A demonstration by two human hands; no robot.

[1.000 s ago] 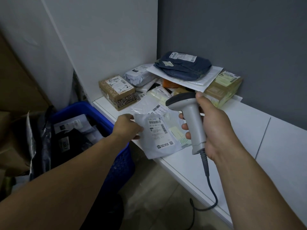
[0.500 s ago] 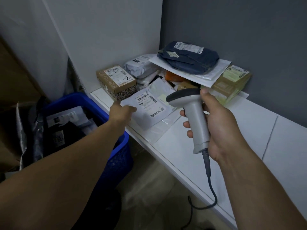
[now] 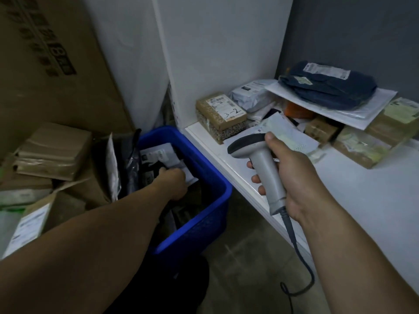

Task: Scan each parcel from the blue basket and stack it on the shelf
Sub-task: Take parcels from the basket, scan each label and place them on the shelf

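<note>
The left arm reaches down into the basket [image 3: 205,171]. The left hand [image 3: 173,182] lies knuckles-up on a white parcel [image 3: 158,155] near the far wall; its fingers are hidden, so the grip cannot be told. The right hand [image 3: 294,177] curls its fingers [image 3: 256,178] round the scanner [image 3: 260,159] above the shelf [image 3: 362,200] front edge.

A big brown cardboard carton [image 3: 45,64] with dark print on its side fills my upper left. Just below it lies a stack of flat brown boxes [image 3: 54,150], and lower still, nearer me, a cardboard box [image 3: 29,225] with a white label. Right of the carton stands a white wall panel [image 3: 215,53], further right a grey wall [image 3: 351,30], and well below it to the right, the tiled floor [image 3: 249,268].
</note>
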